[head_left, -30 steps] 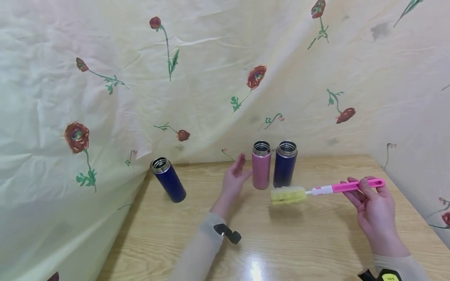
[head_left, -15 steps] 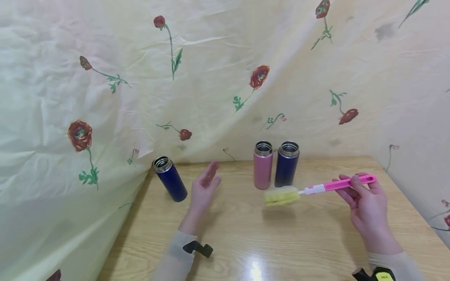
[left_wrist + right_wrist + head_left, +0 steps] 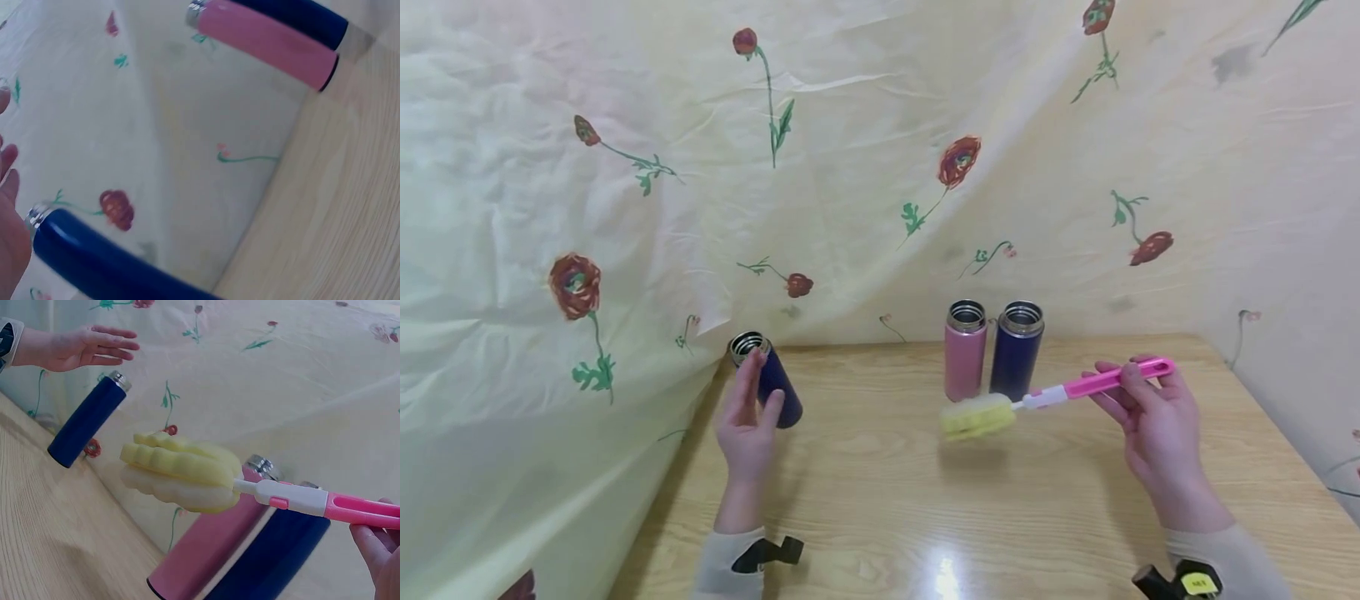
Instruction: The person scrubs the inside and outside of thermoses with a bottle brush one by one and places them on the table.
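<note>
My right hand (image 3: 1165,437) pinches the pink handle of a bottle brush (image 3: 1037,397). Its yellow and white sponge head (image 3: 181,472) hangs above the table, in front of a pink bottle (image 3: 964,358) and a dark blue bottle (image 3: 1018,354). Those two stand upright side by side, mouths uncovered. Another dark blue bottle (image 3: 784,392), also uncovered, stands at the left. Beside it my left hand (image 3: 747,437) is raised with fingers straight, hiding part of it in the head view. In the right wrist view this hand (image 3: 81,349) appears above the left bottle, apart from it.
The bottles stand on a wooden table (image 3: 880,483) near its back edge. A pale cloth (image 3: 850,192) with printed red flowers hangs behind and along the left side. At the right is another stretch of the pale cloth (image 3: 1300,333).
My left hand has moved left, from beside the pink bottle to the left dark blue bottle. My right hand has shifted the bottle brush slightly left. The bottles stand where they were.
</note>
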Demonstrator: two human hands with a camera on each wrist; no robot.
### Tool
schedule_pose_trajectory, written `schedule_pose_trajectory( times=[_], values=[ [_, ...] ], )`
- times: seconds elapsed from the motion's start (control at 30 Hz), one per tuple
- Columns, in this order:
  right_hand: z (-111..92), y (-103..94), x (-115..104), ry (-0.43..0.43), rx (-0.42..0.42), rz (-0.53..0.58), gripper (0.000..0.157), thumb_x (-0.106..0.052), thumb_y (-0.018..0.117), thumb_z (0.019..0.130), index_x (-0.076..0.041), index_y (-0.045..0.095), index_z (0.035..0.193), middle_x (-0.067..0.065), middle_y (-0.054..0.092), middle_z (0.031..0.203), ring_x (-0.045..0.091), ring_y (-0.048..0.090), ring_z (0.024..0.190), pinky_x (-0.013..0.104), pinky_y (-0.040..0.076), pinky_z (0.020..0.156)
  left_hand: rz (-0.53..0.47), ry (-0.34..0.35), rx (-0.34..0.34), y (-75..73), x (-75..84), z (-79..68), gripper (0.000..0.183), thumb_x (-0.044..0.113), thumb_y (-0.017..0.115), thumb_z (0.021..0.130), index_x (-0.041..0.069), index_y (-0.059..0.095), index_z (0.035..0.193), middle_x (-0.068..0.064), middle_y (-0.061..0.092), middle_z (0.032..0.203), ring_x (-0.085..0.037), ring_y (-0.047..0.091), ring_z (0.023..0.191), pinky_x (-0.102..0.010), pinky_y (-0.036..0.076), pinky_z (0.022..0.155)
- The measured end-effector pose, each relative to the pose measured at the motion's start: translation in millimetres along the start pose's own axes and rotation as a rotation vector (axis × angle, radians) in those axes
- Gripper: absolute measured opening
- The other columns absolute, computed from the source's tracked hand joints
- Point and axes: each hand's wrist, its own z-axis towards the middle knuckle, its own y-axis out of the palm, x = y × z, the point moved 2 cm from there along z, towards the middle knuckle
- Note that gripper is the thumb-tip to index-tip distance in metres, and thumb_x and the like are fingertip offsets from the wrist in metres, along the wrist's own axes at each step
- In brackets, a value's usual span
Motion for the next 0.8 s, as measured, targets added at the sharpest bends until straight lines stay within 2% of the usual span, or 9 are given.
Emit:
schedule_pose_trajectory(
  times=[0.13,0.23,0.3,0.37,0.47,0.63,0.8],
  values=[
    [3,11.0,3,-0.003,-0.022,-0.016,0.012,-0.001,0.055,0.109,-0.002,0.051,0.12,0.021,0.078,0.109,0.034,0.079,0.1,0.043,0.061,0.086,0.005,0.09,0.136,-14.8,4.5,4.3,0.055,-0.028,0.066,0.085,-0.02,0.056,0.139,-0.028,0.06,0.147,-0.03,0.059,0.139,-0.042,0.04,0.122],
    [4,19.4,4,-0.003,-0.034,-0.028,0.011,-0.002,0.057,0.108,-0.002,0.052,0.119,0.02,0.078,0.109,0.033,0.079,0.1,0.043,0.061,0.086,0.073,0.06,0.209,-26.4,4.1,4.7,0.062,-0.026,0.066,0.085,-0.016,0.054,0.144,-0.027,0.055,0.153,-0.028,0.053,0.146,-0.041,0.036,0.125],
    [6,25.1,5,-0.012,-0.045,-0.045,0.011,-0.003,0.058,0.108,-0.002,0.053,0.118,0.02,0.078,0.108,0.032,0.079,0.1,0.042,0.06,0.086,0.121,-0.015,0.242,-34.1,1.8,3.1,0.069,-0.025,0.066,0.086,-0.01,0.05,0.152,-0.024,0.048,0.16,-0.027,0.045,0.151,-0.04,0.03,0.128],
    [6,30.4,6,-0.016,-0.053,-0.063,0.012,-0.004,0.059,0.108,-0.002,0.053,0.118,0.019,0.078,0.107,0.031,0.079,0.1,0.042,0.06,0.086,0.163,-0.12,0.259,-42.5,-2.0,-0.2,0.077,-0.023,0.066,0.089,-0.004,0.043,0.159,-0.023,0.041,0.166,-0.026,0.037,0.156,-0.038,0.024,0.13],
    [8,39.7,8,-0.026,-0.071,-0.094,0.012,-0.005,0.059,0.108,-0.002,0.053,0.118,0.018,0.079,0.107,0.03,0.079,0.1,0.041,0.06,0.086,0.167,-0.273,0.29,-54.0,-12.4,-6.2,0.08,-0.018,0.068,0.093,0.001,0.036,0.164,-0.019,0.035,0.17,-0.028,0.031,0.159,-0.034,0.024,0.13],
    [12,61.1,10,-0.034,-0.1,-0.128,0.015,-0.007,0.06,0.108,-0.003,0.051,0.12,0.016,0.078,0.108,0.025,0.079,0.102,0.04,0.061,0.088,0.182,-0.467,0.328,-68.5,-36.0,-14.9,0.084,-0.01,0.074,0.095,0.003,0.031,0.166,-0.014,0.033,0.172,-0.027,0.031,0.159,-0.031,0.029,0.127],
    [18,88.4,13,-0.038,-0.131,-0.178,0.02,-0.012,0.062,0.108,-0.004,0.05,0.121,0.016,0.079,0.11,0.024,0.079,0.104,0.038,0.06,0.088,0.229,-0.588,0.298,-73.0,-59.9,-21.9,0.083,-0.006,0.079,0.093,0.004,0.037,0.164,-0.017,0.042,0.167,-0.028,0.04,0.154,-0.031,0.031,0.126]
  ],
)
